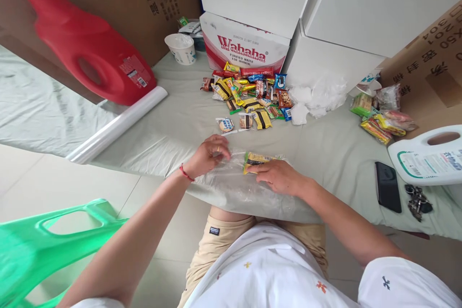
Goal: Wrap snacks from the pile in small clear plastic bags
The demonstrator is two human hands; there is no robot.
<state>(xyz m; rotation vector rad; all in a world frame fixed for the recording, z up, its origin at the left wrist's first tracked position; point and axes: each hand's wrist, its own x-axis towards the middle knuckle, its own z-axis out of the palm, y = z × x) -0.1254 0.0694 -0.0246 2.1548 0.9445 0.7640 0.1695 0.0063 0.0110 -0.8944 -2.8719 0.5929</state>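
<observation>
Clear plastic film (238, 187) lies spread along the front edge of the cloth-covered surface. Yellow and green wrapped snacks (258, 158) rest on it, side by side. My right hand (281, 177) grips them from the right, its thumb and fingers at their near edge. At the film's left end is my left hand (212, 154), fingers curled in with a bit of film at their tips. Just beyond sit a round wrapped biscuit (225, 125), a second wrapped biscuit (246, 121) and a yellow packet (262, 119).
A pile of wrapped snacks (249, 89) stands before a Wahaha carton (245, 45). Crumpled white plastic bags (317, 96) lie beside it. At left are a film roll (119, 125) and red jug (94, 53); at right, a phone (388, 186), keys (418, 202) and white jug (429, 156).
</observation>
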